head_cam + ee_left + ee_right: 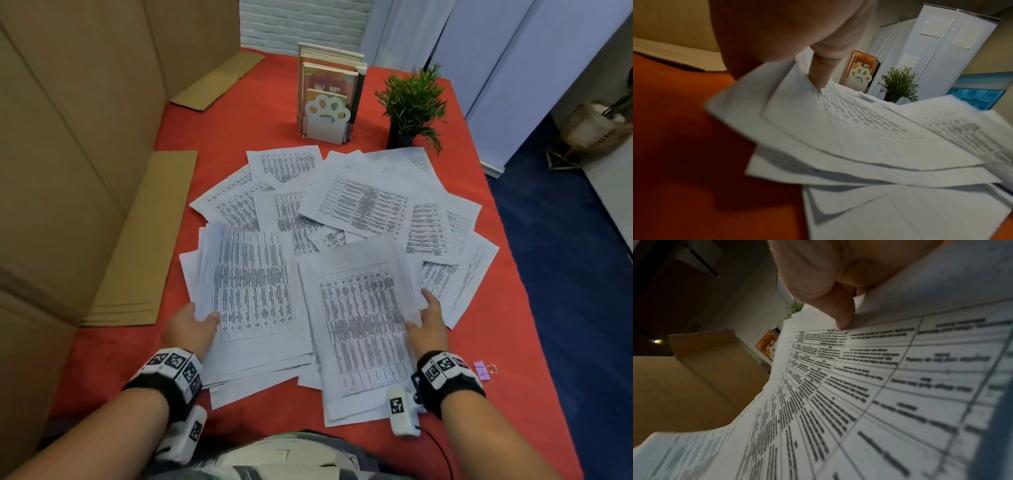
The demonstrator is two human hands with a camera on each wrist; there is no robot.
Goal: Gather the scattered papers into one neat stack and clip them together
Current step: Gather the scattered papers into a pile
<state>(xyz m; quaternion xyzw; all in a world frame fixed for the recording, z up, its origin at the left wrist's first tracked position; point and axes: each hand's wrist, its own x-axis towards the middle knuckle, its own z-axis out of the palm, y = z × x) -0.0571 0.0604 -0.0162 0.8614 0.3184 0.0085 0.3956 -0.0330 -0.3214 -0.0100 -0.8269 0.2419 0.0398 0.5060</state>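
A white paw-shaped holder [327,118], well beyond both hands, keeps several books [330,77] upright. The left hand [190,325] grasps the near left edge of a sheaf of papers [253,291], thumb on top; its other fingers are hidden beneath. The right hand [428,323] grips a second sheaf [363,325] at its right edge, thumb pressing the printed table. Both sheaves run lengthwise away from the person, on the red table [496,342]. Loose sheets [363,202] fan out beyond, print too blurred to read. A pink binder clip [483,370] lies just right of the right wrist
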